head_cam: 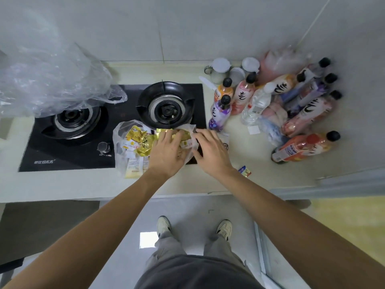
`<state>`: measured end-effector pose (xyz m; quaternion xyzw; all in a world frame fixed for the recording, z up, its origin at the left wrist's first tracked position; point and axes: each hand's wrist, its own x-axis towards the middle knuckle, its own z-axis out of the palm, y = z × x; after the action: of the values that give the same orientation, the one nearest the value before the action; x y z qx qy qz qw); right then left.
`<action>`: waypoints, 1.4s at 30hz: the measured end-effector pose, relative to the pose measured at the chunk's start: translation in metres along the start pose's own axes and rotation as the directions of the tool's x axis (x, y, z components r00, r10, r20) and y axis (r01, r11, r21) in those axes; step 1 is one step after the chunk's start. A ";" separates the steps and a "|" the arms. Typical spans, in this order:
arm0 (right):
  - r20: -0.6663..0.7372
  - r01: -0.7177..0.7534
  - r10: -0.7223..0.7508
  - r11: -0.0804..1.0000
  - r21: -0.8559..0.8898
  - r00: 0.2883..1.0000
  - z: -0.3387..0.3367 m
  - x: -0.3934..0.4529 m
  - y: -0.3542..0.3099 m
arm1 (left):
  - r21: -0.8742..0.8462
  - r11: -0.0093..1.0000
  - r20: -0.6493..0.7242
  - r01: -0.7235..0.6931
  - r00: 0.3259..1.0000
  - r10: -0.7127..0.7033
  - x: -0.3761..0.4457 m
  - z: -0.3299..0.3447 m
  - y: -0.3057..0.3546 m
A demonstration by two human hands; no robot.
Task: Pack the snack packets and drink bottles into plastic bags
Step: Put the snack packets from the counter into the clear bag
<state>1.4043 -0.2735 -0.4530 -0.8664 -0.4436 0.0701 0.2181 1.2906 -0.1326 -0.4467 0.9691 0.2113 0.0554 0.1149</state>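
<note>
1. A clear plastic bag (123,142) lies on the front edge of the black gas stove (68,147), just in front of the right burner (166,107). Its mouth faces right.
2. Yellow and gold snack packets (141,140) show through the bag, lying flat and overlapping.
3. The left hand (166,155) lies on top of the packets at the bag's mouth, palm down, fingers spread and fairly straight, pressing on a gold packet (166,131). It grasps nothing that I can see.
4. The right hand (210,151) is just beside the left one, at the right edge of the bag. Its fingers are curled and pinch the thin plastic of the bag's rim.
5. Drink bottles (220,112) stand and lie in a cluster on the pale counter (239,180), right of the stove. Most have black caps and purple, pink or orange labels; one clear bottle (257,105) has a white cap. Some lie tilted against each other near the wall.
6. One orange bottle (302,149) lies on its side nearest the counter's front.
7. A small blue and yellow packet (245,171) lies alone on the counter, just right of the right wrist.
8. A large crumpled clear bag (52,80) sits over the back left of the stove, partly covering the left burner (73,119).
9. White lidded jars (220,68) stand by the wall behind the bottles.
</note>
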 end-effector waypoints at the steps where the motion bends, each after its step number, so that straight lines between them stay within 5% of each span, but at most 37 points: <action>1: -0.002 -0.021 0.021 1.000 -0.006 1.000 -0.006 -0.004 0.010 | 0.010 1.000 0.003 -0.025 1.000 0.025 0.004 0.004 0.009; 10: -0.020 -0.215 0.215 0.976 -0.044 0.976 -0.037 -0.041 0.109 | -0.085 0.987 0.092 -0.136 0.985 0.144 0.045 0.044 0.098; 18: 0.178 -0.341 0.341 0.939 -0.031 0.923 -0.016 -0.074 0.165 | -0.129 0.991 0.312 -0.020 0.948 0.060 0.066 0.102 0.134; 24: 0.289 -0.292 0.322 0.946 -0.141 0.902 0.007 -0.095 0.167 | -0.068 0.994 0.391 0.088 0.919 -0.055 0.073 0.129 0.144; 37: 0.038 -0.334 0.342 0.932 -0.140 0.939 -0.003 -0.025 0.215 | -0.064 0.990 0.357 0.122 0.929 -0.092 0.095 0.140 0.144; 42: 0.063 -0.351 0.368 0.917 -0.189 0.928 -0.011 0.019 0.232 | -0.063 0.993 0.363 0.098 0.929 -0.068 0.092 0.139 0.140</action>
<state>1.5909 -0.3805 -0.5435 -0.9444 -0.2912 0.1123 0.1031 1.4505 -0.2449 -0.5412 0.9475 0.2251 -0.1198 0.1927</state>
